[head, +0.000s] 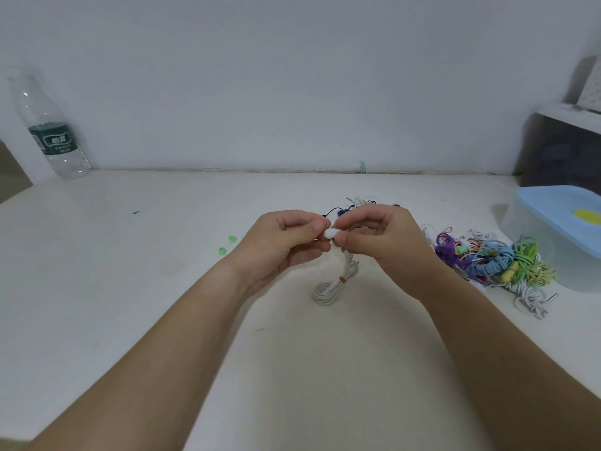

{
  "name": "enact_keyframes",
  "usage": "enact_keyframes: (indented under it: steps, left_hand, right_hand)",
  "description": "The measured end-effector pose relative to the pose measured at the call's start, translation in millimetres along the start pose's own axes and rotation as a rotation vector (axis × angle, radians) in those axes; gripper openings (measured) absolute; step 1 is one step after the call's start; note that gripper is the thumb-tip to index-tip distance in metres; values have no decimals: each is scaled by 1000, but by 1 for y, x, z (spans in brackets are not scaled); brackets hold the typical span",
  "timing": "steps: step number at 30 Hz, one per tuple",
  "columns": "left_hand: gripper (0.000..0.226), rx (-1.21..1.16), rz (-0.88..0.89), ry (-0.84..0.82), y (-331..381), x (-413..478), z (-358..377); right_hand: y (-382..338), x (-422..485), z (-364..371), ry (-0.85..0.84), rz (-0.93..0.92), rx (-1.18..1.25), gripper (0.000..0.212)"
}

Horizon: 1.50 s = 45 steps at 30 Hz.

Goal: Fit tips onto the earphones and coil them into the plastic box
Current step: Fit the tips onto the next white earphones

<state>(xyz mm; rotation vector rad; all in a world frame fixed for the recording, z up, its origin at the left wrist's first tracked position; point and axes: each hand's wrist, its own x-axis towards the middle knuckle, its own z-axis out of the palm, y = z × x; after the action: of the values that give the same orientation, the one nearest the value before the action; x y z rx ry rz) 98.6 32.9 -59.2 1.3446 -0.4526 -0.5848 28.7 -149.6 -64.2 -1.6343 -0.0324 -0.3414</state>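
My left hand (286,244) and my right hand (387,244) meet above the middle of the table, and together they pinch a small white earbud (331,234) between their fingertips. Its white cable (331,286) hangs down from my right hand to a tied coil on the table. Whether a tip sits on the earbud cannot be made out. Two loose green tips (227,245) lie on the table left of my left hand. The plastic box (553,252) with a blue lid stands at the right edge.
A heap of coloured earphones (494,258) lies between my right hand and the box. More cables (357,203) show behind my hands. A clear water bottle (48,125) stands at the far left by the wall. A dark shelf (559,148) fills the right corner.
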Motion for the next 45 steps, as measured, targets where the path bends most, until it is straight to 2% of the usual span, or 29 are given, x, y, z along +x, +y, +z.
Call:
enact_keyframes:
  steps: [4, 8, 12, 17, 20, 22, 28, 35, 38, 43, 45]
  left_hand:
    - [28, 48, 5, 16, 0, -1, 4]
    - [14, 79, -2, 79, -1, 1, 2]
    - [16, 152, 23, 88, -1, 0, 1]
    - [18, 561, 145, 65, -7, 0, 7]
    - [14, 707, 174, 56, -13, 2, 16]
    - [13, 781, 173, 46, -16, 3, 20]
    - [11, 814, 155, 26, -20, 4, 23]
    - [12, 846, 150, 36, -19, 4, 21]
    - [11, 912, 191, 141, -9, 6, 5]
    - [13, 1028, 251, 617, 12, 5, -47]
    - [17, 1099, 164, 625, 11, 3, -58]
  right_hand:
    - [-1, 0, -2, -1, 21, -9, 21]
    - [-4, -1, -8, -49, 89, 6, 26]
    - [-7, -2, -15, -80, 134, -21, 29]
    - [-10, 1, -13, 69, 81, -43, 12]
    - [-8, 3, -11, 62, 11, -270, 7]
    - [-8, 3, -10, 60, -9, -332, 9]
    - [-8, 3, -14, 51, 1, -417, 26]
    - [-4, 5, -14, 2, 19, -434, 11]
    - [2, 6, -14, 14, 6, -420, 15]
    - [9, 9, -4, -13, -66, -462, 26]
    - [10, 11, 3, 10, -94, -405, 31]
